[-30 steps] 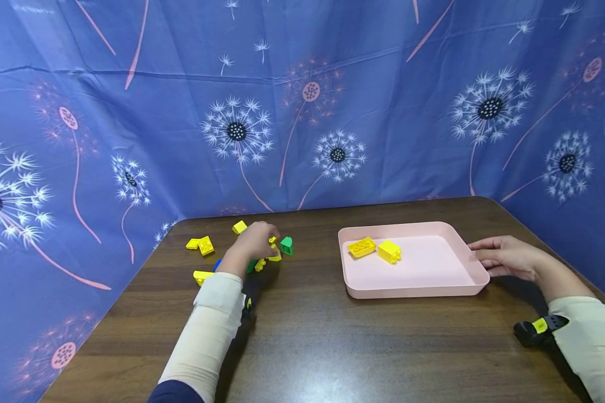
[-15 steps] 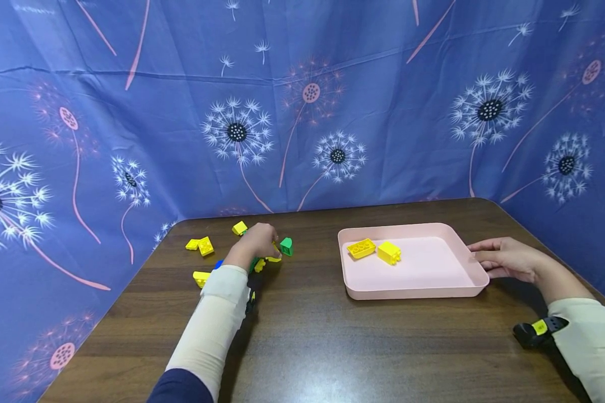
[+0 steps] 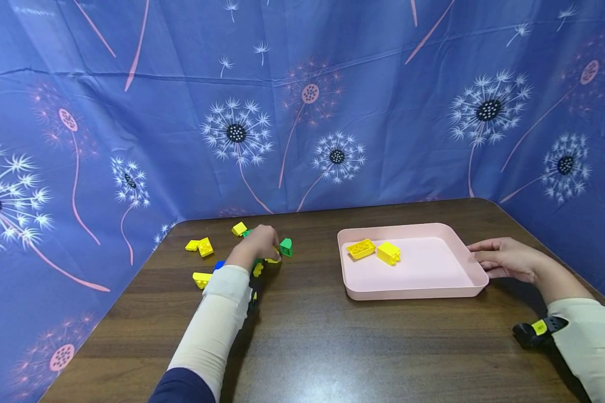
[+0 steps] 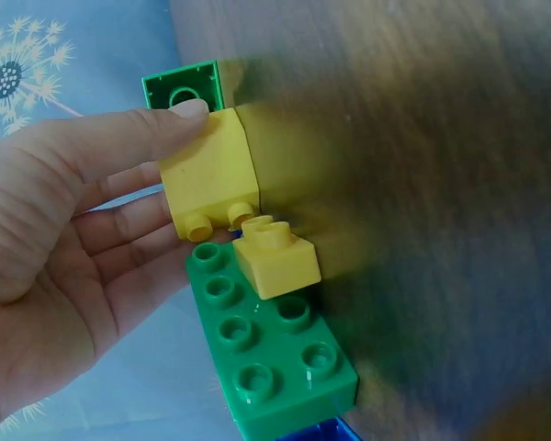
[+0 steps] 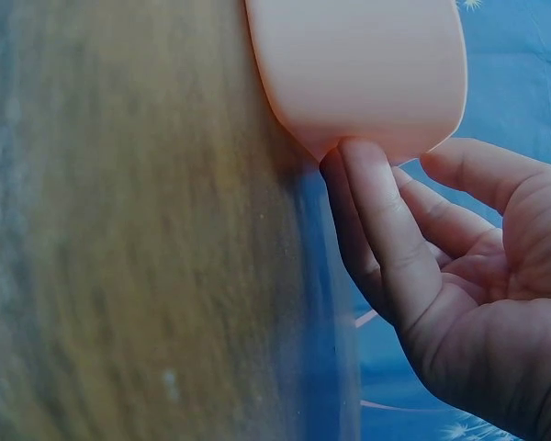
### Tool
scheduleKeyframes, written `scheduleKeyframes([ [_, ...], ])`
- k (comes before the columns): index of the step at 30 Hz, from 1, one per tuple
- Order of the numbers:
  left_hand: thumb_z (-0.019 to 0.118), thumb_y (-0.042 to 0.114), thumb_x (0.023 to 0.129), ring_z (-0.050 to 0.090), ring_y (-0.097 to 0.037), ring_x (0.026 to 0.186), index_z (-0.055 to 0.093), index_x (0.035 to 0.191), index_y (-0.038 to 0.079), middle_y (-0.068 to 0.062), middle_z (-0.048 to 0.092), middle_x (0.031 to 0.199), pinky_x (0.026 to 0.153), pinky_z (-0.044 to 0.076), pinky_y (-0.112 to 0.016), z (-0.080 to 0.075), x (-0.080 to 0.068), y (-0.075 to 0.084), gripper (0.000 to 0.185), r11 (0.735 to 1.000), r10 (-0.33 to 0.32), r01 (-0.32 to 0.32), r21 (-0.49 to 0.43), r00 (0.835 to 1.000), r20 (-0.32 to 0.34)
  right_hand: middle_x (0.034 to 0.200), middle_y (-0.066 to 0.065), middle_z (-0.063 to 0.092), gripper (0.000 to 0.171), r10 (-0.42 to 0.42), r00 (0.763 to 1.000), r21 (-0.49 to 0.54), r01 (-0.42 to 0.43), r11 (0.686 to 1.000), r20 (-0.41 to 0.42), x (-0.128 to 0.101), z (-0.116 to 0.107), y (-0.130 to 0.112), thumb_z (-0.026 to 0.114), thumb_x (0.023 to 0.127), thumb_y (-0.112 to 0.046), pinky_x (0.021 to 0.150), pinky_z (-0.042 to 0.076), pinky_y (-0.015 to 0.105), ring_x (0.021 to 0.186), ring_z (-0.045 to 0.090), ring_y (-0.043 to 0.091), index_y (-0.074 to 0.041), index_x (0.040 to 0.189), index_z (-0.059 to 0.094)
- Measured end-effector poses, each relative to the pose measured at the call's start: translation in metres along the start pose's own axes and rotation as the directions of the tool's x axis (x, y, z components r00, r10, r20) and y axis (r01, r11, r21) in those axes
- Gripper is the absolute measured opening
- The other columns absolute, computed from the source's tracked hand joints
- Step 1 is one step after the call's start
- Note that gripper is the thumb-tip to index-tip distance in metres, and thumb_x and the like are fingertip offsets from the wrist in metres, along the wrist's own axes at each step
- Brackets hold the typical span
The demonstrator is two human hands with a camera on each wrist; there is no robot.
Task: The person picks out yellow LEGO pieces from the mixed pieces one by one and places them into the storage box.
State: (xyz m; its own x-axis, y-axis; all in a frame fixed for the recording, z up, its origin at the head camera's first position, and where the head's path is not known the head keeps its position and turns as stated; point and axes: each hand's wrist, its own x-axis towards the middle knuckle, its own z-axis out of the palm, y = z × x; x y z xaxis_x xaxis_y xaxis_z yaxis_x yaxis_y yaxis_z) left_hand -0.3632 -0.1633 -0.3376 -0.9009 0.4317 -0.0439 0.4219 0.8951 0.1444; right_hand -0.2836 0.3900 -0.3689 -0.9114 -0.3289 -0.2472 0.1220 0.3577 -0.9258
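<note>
Blocks (image 3: 201, 280) in yellow, green and blue plastic are lying scattered at nine o'clock from a tray (image 3: 433, 268). Among them, the left hand (image 3: 259, 243) is pinching a sloped yellow block (image 4: 211, 175) between thumb and fingers; its smooth face is catching the light and two round pegs are sticking out toward six o'clock. At its five o'clock, a small yellow block (image 4: 275, 265) and a long green brick (image 4: 275, 354) with rows of studs are sitting close by; at eleven, a hollow green block (image 4: 154, 92) is showing its underside. The pale pink, low-walled tray is holding two yellow blocks (image 3: 389, 253) toward its nine o'clock side. At its three o'clock, the right hand (image 3: 511, 258) is touching the end wall with relaxed, mostly straight fingers.

A dark wood-grain counter (image 3: 302, 341) is carrying everything, shining near six o'clock. Behind it, a blue cloth (image 3: 408, 145) printed with white and pink dandelions is hanging in soft creases.

Compared with a second ago, the left sleeve (image 3: 209, 324) is sitting slightly further toward three o'clock, the left hand is covering more of the yellow near its fingertips, and the tray with its two blocks is keeping its place.
</note>
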Motion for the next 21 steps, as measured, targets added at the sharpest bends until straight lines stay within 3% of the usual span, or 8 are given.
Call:
scheduleKeyframes([
  [10, 0.084, 0.017, 0.074, 0.064, -0.023, 0.095, 0.078, 0.086, 0.01, -0.001, 0.071, 0.094, 0.086, 0.051, -0.038, -0.016, -0.006, 0.004, 0.015, 0.998, 0.019, -0.018, 0.057, 0.999, -0.032, 0.103, 0.001, 0.068, 0.059, -0.006, 1.0, 0.002, 0.006, 1.0, -0.001, 0.001, 0.0, 0.0, 0.053, 0.099, -0.01, 0.076, 0.057, 0.037, 0.086, 0.068, 0.015, 0.022, 0.138, 0.021],
  [21, 0.083, 0.015, 0.075, 0.062, -0.02, 0.089, 0.076, 0.097, 0.005, -0.004, 0.071, 0.1, 0.083, 0.052, -0.037, -0.033, -0.011, 0.02, 0.025, 0.998, 0.064, -0.062, 0.024, 0.996, -0.058, 0.103, 0.001, 0.068, 0.057, 0.002, 1.0, 0.01, -0.002, 1.0, 0.002, 0.002, -0.001, 0.003, 0.053, 0.099, -0.01, 0.076, 0.057, 0.038, 0.087, 0.068, 0.016, 0.021, 0.138, 0.024],
])
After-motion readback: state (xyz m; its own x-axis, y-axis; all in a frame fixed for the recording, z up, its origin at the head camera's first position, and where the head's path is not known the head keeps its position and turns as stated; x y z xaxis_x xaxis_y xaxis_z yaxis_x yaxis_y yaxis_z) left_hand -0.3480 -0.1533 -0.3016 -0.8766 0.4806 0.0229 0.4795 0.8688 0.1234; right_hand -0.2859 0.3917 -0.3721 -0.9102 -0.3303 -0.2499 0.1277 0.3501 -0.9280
